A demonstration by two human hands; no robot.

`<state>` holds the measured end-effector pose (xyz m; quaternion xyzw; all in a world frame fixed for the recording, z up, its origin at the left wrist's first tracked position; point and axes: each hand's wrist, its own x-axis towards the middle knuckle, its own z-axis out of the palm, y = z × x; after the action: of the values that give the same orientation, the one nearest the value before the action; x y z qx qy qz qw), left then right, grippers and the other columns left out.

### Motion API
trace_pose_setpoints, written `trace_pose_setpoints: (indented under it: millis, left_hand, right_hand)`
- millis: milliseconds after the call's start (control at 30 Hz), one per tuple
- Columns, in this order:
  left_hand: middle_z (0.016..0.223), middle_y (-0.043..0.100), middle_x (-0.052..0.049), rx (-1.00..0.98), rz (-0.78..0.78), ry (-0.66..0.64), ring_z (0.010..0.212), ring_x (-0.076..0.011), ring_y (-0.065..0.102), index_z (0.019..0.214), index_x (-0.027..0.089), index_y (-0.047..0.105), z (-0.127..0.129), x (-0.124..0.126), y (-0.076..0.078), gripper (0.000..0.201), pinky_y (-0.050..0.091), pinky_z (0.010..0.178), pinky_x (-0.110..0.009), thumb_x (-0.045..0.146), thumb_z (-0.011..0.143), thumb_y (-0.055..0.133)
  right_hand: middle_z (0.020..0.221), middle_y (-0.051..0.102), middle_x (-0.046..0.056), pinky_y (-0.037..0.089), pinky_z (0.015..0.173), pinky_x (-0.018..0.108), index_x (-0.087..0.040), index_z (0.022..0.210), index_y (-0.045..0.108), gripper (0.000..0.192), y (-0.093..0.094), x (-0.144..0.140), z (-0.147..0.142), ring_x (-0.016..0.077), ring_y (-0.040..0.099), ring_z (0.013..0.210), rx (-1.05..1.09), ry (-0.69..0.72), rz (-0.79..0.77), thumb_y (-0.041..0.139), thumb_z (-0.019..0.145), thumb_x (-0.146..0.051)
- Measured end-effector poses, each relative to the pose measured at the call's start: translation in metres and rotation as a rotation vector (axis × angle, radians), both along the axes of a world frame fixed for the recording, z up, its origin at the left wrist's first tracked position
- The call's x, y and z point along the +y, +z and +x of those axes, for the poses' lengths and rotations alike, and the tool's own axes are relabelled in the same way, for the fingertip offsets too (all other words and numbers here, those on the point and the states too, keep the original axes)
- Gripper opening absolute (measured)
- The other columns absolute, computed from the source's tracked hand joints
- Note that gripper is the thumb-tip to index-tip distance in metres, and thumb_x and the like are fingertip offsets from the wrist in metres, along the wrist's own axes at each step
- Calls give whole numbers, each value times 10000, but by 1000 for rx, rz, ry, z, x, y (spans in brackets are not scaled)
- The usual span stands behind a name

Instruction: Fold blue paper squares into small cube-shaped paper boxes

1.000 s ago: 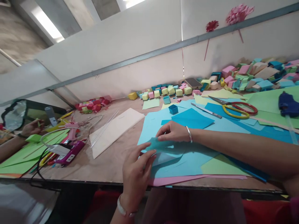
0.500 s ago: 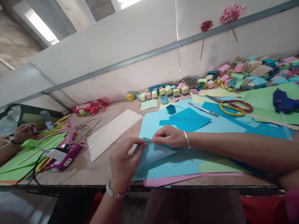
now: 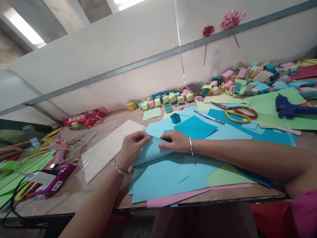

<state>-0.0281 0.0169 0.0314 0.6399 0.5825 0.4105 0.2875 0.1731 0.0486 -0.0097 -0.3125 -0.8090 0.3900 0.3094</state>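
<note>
Between my two hands a light blue sheet of paper (image 3: pixel 155 145) is held, its upper edge raised off the stack. My left hand (image 3: pixel 133 145) pinches the sheet's upper left corner between thumb and fingers. My right hand (image 3: pixel 175 141), with a silver bangle at the wrist, grips the same edge farther right. Under them lies a stack of light blue paper (image 3: pixel 170 178). A darker blue sheet (image 3: pixel 196 127) rests just beyond my right hand, and a small dark blue paper box (image 3: pixel 175 118) stands behind it.
Scissors (image 3: pixel 237 114), a craft knife (image 3: pixel 208 117) and a blue glue gun (image 3: pixel 287 106) lie to the right. Paper boxes (image 3: pixel 257 77) are heaped along the wall. At left are a purple power strip (image 3: pixel 55 180), cables and another person's hand (image 3: pixel 11 152).
My left hand has moved up and inward to the sheet's corner. The paper's edge is now lifted higher, and my right hand's fingers have spread along it. The view has shifted slightly.
</note>
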Motion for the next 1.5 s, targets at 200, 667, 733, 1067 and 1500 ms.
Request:
trace_pose_setpoints:
  millis: [200, 667, 733, 1067, 1500]
  left_hand:
    - [645, 626, 3, 20, 19, -3, 576, -103, 498, 689, 144, 667, -2, 1, 0, 318, 381, 534, -207, 434, 643, 788]
    - [633, 618, 9, -84, 99, 63, 536, -85, 467, 685, 147, 648, -9, -1, 11, 279, 335, 472, -190, 381, 627, 789]
    - [623, 601, 14, -114, 109, 66, 535, -82, 459, 696, 149, 640, -6, -4, 11, 284, 335, 469, -185, 385, 640, 788]
    - [592, 568, 32, -154, 145, 50, 520, -69, 435, 663, 148, 639, -3, -9, 4, 265, 330, 460, -180, 355, 642, 803]
    - [704, 664, -8, -255, 75, -33, 636, -116, 570, 744, 146, 696, 9, -19, -6, 244, 463, 577, -220, 340, 651, 811]
  right_hand:
    - [746, 630, 1, 359, 604, 218, -133, 883, 684, 167, 0, -1, 1, 108, 517, 671, -11, 6, 8, 661, 804, -279]
    - [825, 686, 19, 403, 707, 241, -151, 866, 685, 263, 0, -2, 5, 146, 596, 781, 64, -121, 29, 641, 804, -403]
    - [793, 679, 9, 400, 692, 242, -156, 834, 684, 237, -1, -2, 6, 140, 586, 752, 65, -119, 49, 621, 813, -383]
    - [953, 726, 56, 412, 754, 291, -188, 966, 688, 175, -5, -6, 6, 204, 630, 880, -152, -191, 247, 612, 824, -255]
    - [866, 714, 88, 389, 751, 316, -176, 884, 680, 278, -6, -12, 10, 207, 603, 823, -112, -242, 572, 444, 953, -306]
